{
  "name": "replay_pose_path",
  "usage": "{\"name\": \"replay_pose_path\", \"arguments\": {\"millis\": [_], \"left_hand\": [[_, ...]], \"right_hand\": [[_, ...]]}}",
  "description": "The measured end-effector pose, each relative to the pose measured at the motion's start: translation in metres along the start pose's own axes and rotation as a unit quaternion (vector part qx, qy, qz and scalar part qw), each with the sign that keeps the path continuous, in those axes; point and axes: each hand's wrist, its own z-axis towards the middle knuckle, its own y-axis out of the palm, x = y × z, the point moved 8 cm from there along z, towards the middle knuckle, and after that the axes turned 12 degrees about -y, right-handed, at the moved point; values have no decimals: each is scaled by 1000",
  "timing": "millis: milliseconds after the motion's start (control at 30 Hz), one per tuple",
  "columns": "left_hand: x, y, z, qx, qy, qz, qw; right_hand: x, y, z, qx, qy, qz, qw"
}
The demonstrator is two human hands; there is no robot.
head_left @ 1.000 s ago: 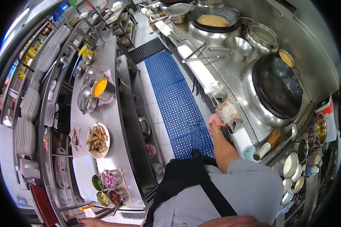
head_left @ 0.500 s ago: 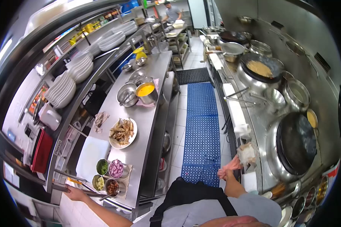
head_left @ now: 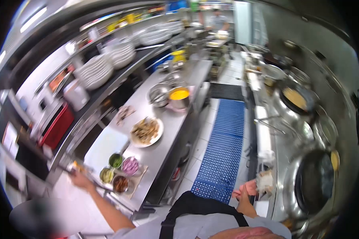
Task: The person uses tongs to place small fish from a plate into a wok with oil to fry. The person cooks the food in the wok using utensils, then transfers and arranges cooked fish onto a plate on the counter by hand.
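My left hand (head_left: 81, 180) is stretched out at the left by the metal rail (head_left: 101, 190) at the table's end, near a small orange-yellow item (head_left: 76, 164). Blur hides what its fingers do. Low beside the stove counter, my right hand (head_left: 243, 198) is closed around a crumpled pink cloth (head_left: 249, 186). Between the hands, on the steel table, stand metal cups of chopped greens (head_left: 115, 160), diced purple onion (head_left: 130, 165), pale yellow pieces (head_left: 106, 175) and brown pieces (head_left: 120, 183). A white plate of fried fish (head_left: 145, 132) lies behind them.
A white cutting board (head_left: 103, 147) and a pot of orange liquid (head_left: 179, 97) are on the table. Woks (head_left: 315, 181) line the right counter. A blue mat (head_left: 223, 139) covers the aisle. Another person (head_left: 218, 22) stands far back. A blurred grey shape (head_left: 48, 219) fills the lower left.
The view has swung left, so the table and stove appear further right. My left hand appears higher beside the rail. A blurred grey shape has come in at lower left. My right hand keeps the cloth.
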Motion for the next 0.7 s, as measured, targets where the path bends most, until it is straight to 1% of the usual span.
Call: {"name": "replay_pose_path", "arguments": {"millis": [33,67,100,133,200,233,300,333,367,400,433,467,500,533,600,700], "left_hand": [[15,-6,-8,7,12,0,1000],[13,-6,-6,35,76,19,996],[23,-8,-12,29,35,-26,999],[24,-8,-12,34,26,-41,998],[48,-13,-22,12,-29,-67,997],[59,-15,-27,8,-34,-54,998],[60,-16,-25,2,-34,-56,998],[52,-13,-23,3,-29,-69,997],[59,-14,-24,29,39,-96,994],[52,-12,-22,24,23,-83,996],[49,-12,-21,27,21,-71,997],[45,-12,-20,29,18,-59,998],[49,-13,-21,43,36,-73,996],[49,-13,-21,40,24,-70,996],[51,-14,-22,31,1,-65,997],[57,-14,-24,32,1,-64,997]], "right_hand": [[-21,23,-35,49,38,-22,998],[-25,41,-45,3,57,-29,998],[-22,48,-39,-73,65,-37,994],[-11,46,-23,-162,61,-38,984],[7,43,7,-351,-2,-32,936],[13,42,17,-410,-55,-6,910],[16,17,36,-466,-124,-22,876],[15,5,49,-467,-141,-66,870],[7,4,47,-468,-157,-109,863],[4,-8,60,-376,-95,-148,910],[-3,-4,55,-299,-40,-170,938],[-12,4,48,-233,0,-183,955],[-21,12,42,-186,22,-187,964],[-30,21,37,-152,33,-189,970],[-47,33,30,-106,42,-184,976],[-67,45,26,-71,40,-173,982]]}}
